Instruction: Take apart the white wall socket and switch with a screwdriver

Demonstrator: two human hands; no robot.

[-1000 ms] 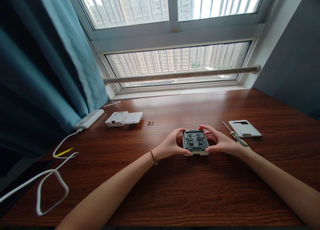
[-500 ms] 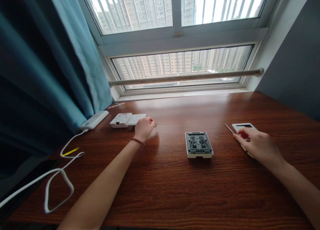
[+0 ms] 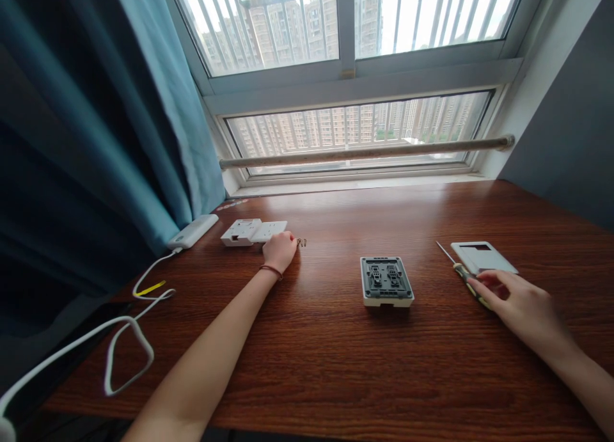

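My left hand (image 3: pixel 280 251) rests closed on the table beside small metal screws (image 3: pixel 302 242); whatever its fingers hold is hidden. Just behind it lie flat white switch plates (image 3: pixel 271 231) and a white box-like piece (image 3: pixel 241 232). My right hand (image 3: pixel 520 301) is at the handle of a screwdriver (image 3: pixel 464 274), thumb and fingers curled close to it, the tip pointing up-left. Beyond that hand lies a white frame (image 3: pixel 484 258) with a dark opening. Between my hands sits a square switch unit (image 3: pixel 386 282), grey mechanism facing up on a white base.
A white power strip (image 3: pixel 193 231) stands at the left by the blue curtain (image 3: pixel 158 109), its white cable (image 3: pixel 144 346) looping over the left of the table (image 3: pixel 311 365). A yellow tag (image 3: pixel 151 288) is on the cable. A window with a rail is behind.
My right hand has drawn back toward the near right along the screwdriver, uncovering more of its handle and the white frame. The left hand moved slightly nearer. The view shifted a little.
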